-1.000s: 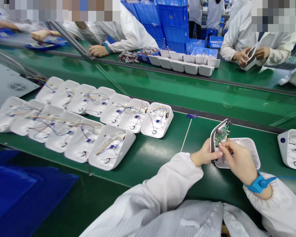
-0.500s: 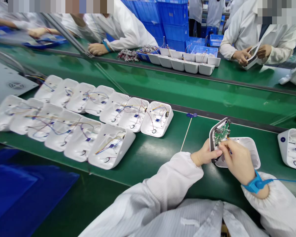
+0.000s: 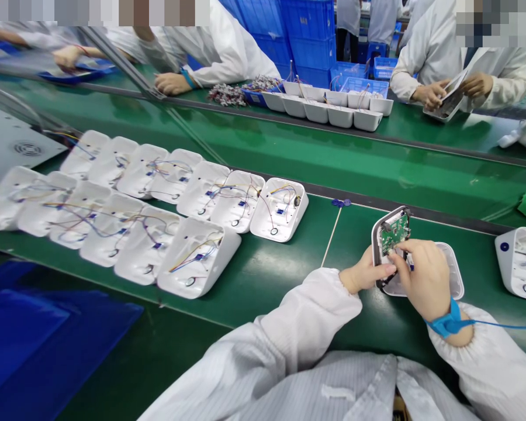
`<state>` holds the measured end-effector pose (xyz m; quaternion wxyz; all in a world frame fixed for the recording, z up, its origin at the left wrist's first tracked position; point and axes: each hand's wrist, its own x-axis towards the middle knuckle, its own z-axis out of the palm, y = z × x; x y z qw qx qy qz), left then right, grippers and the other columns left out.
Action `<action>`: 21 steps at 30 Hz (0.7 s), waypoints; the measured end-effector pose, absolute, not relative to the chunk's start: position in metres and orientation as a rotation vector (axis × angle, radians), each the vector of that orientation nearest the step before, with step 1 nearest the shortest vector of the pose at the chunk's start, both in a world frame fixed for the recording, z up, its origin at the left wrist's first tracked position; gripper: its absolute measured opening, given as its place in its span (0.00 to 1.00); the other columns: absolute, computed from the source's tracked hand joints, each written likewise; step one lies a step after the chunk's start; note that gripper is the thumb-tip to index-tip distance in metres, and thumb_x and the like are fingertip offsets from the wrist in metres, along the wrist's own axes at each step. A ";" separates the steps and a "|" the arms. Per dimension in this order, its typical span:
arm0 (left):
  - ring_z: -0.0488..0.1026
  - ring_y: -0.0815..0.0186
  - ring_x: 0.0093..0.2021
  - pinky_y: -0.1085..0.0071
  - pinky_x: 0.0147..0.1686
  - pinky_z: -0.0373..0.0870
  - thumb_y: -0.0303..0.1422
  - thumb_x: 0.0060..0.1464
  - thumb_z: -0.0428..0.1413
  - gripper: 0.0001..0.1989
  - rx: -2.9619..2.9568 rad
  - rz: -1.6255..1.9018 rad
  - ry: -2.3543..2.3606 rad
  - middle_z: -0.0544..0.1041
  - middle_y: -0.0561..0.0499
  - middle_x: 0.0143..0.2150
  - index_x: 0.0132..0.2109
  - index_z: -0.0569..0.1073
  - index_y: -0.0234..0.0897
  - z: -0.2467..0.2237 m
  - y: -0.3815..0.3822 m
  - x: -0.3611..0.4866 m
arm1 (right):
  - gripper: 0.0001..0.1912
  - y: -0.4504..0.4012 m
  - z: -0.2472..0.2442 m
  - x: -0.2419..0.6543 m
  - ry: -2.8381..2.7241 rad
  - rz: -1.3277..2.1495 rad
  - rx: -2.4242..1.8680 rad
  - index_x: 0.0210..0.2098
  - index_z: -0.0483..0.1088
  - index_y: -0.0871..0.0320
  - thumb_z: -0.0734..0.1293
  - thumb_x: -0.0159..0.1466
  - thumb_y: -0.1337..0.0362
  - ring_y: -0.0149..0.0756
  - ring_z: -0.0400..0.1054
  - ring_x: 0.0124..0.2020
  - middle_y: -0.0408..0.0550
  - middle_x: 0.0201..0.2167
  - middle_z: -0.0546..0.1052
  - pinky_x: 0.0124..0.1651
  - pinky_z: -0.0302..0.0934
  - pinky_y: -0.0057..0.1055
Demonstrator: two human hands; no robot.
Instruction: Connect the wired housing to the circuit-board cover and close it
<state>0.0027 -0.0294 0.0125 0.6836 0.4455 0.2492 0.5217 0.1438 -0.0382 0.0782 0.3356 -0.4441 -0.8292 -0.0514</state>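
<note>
My left hand (image 3: 366, 273) grips the lower left edge of a white cover panel (image 3: 376, 234) with a dark inner rim, holding it tilted upright. A green circuit board (image 3: 394, 233) is fixed on the panel's inner side. My right hand (image 3: 427, 275), with a blue strap on its wrist, has thumb and fingers pinched together at the lower part of the board. What lies between those fingertips is too small to make out. Directly behind the panel and my right hand, an open white housing (image 3: 454, 275) rests on the green bench, partly hidden by them.
Two rows of open white housings with wires (image 3: 193, 257) cover the left of the bench (image 3: 284, 280). Another housing (image 3: 506, 269) stands at the right edge. Small blue discs (image 3: 341, 203) lie by the far rail. Across it, co-workers' hands (image 3: 476, 85) work near more housings (image 3: 339, 117).
My right hand has shifted slightly up over the board, its fingers still pinched. My left hand and the panel stay almost in place. A co-worker opposite has tilted their part differently.
</note>
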 end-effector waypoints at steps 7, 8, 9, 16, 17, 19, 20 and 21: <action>0.72 0.60 0.41 0.60 0.50 0.68 0.51 0.40 0.68 0.31 1.051 1.081 0.490 0.75 0.47 0.38 0.47 0.74 0.36 0.018 -0.028 0.001 | 0.20 -0.012 0.096 0.163 -2.311 -0.123 -0.856 0.55 0.63 0.49 0.67 0.65 0.59 0.55 0.55 0.66 0.55 0.62 0.68 0.63 0.49 0.63; 0.71 0.60 0.40 0.60 0.50 0.68 0.51 0.40 0.67 0.30 1.073 1.067 0.490 0.74 0.48 0.38 0.46 0.74 0.36 0.017 -0.028 0.000 | 0.19 -0.009 0.097 0.165 -2.366 -0.119 -0.827 0.56 0.63 0.49 0.66 0.66 0.59 0.55 0.56 0.66 0.54 0.62 0.67 0.64 0.45 0.66; 0.71 0.61 0.39 0.61 0.49 0.68 0.51 0.41 0.67 0.30 1.091 1.058 0.496 0.74 0.48 0.37 0.45 0.74 0.36 0.016 -0.027 0.000 | 0.19 -0.007 0.097 0.167 -2.403 -0.121 -0.805 0.56 0.63 0.49 0.66 0.66 0.59 0.53 0.57 0.66 0.53 0.62 0.68 0.64 0.41 0.67; 0.69 0.65 0.35 0.65 0.42 0.69 0.53 0.43 0.65 0.28 1.170 1.025 0.486 0.72 0.49 0.35 0.41 0.74 0.33 0.012 -0.025 -0.001 | 0.11 -0.009 0.092 0.168 -2.407 -0.181 -0.868 0.47 0.67 0.48 0.67 0.66 0.58 0.48 0.61 0.63 0.51 0.60 0.71 0.65 0.45 0.60; 0.69 0.65 0.35 0.66 0.42 0.69 0.53 0.44 0.65 0.28 1.182 1.027 0.483 0.72 0.49 0.35 0.41 0.74 0.33 0.015 -0.024 -0.002 | 0.10 -0.010 0.093 0.168 -2.400 -0.171 -0.887 0.46 0.67 0.48 0.67 0.66 0.58 0.48 0.61 0.63 0.50 0.59 0.71 0.65 0.47 0.58; 0.69 0.65 0.36 0.67 0.42 0.69 0.53 0.44 0.65 0.29 1.268 1.044 0.498 0.73 0.49 0.36 0.43 0.74 0.33 0.022 -0.021 -0.007 | 0.09 -0.009 0.095 0.169 -2.366 -0.144 -0.914 0.44 0.66 0.49 0.67 0.66 0.57 0.48 0.63 0.62 0.50 0.58 0.72 0.64 0.49 0.57; 0.69 0.65 0.35 0.68 0.40 0.69 0.52 0.45 0.64 0.27 1.348 1.056 0.526 0.74 0.49 0.36 0.43 0.75 0.33 0.027 -0.020 -0.010 | 0.10 -0.008 0.097 0.170 -2.338 -0.133 -0.925 0.44 0.66 0.50 0.68 0.65 0.56 0.48 0.63 0.61 0.50 0.58 0.73 0.64 0.49 0.57; 0.69 0.66 0.34 0.69 0.38 0.68 0.51 0.48 0.63 0.25 1.442 1.071 0.569 0.74 0.49 0.35 0.42 0.75 0.33 0.031 -0.018 -0.012 | 0.11 -0.007 0.099 0.172 -2.305 -0.126 -0.937 0.44 0.65 0.50 0.68 0.65 0.56 0.49 0.64 0.61 0.50 0.57 0.73 0.63 0.50 0.57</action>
